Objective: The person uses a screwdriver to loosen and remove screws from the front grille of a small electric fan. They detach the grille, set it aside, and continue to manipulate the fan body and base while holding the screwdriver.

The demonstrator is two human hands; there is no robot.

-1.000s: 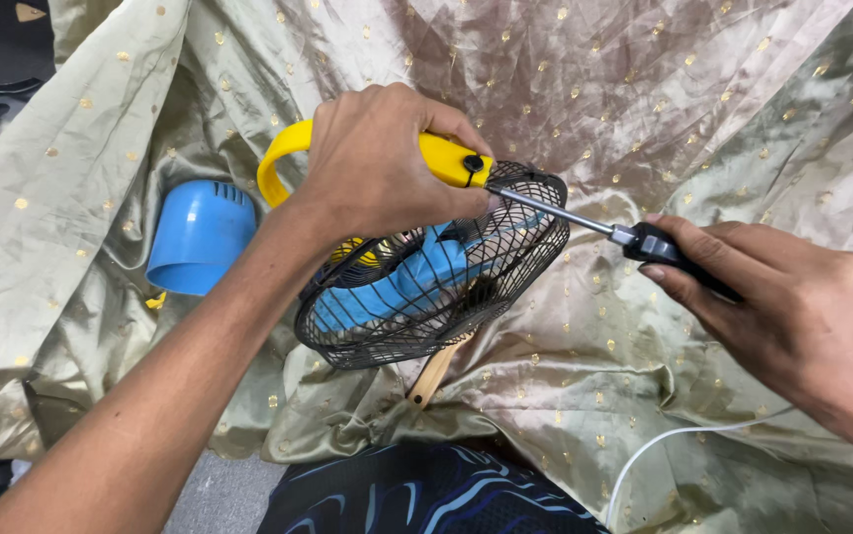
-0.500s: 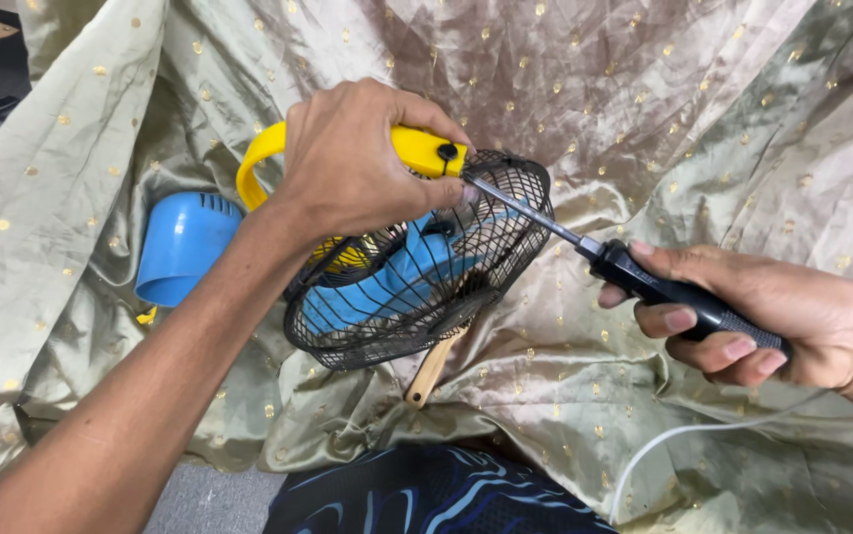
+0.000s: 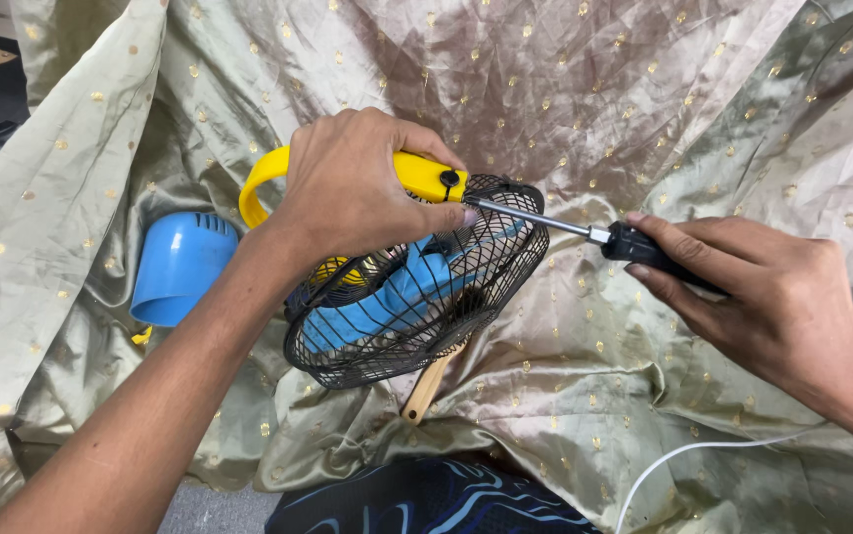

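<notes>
A small fan with a black wire cage [image 3: 416, 307], blue blades [image 3: 402, 287] and a curved yellow handle [image 3: 258, 183] lies tilted on a shiny olive cloth [image 3: 584, 99]. My left hand [image 3: 357, 183] grips the yellow handle at the top of the cage. My right hand [image 3: 743, 287] holds a screwdriver by its black handle [image 3: 634, 242]. The metal shaft [image 3: 530, 216] points left, and its tip meets the cage rim beside my left fingertips, near a black screw on the yellow part [image 3: 449, 179].
A blue plastic fan housing [image 3: 179, 267] lies on the cloth to the left. A wooden handle [image 3: 426, 388] sticks out under the cage. A white cable [image 3: 683, 455] runs at the lower right. Dark patterned fabric [image 3: 426, 499] shows at the bottom edge.
My right hand has rolled over on the screwdriver handle, from fingers under it to fingers on top. The shaft now lies flatter. The fan and left hand shifted slightly.
</notes>
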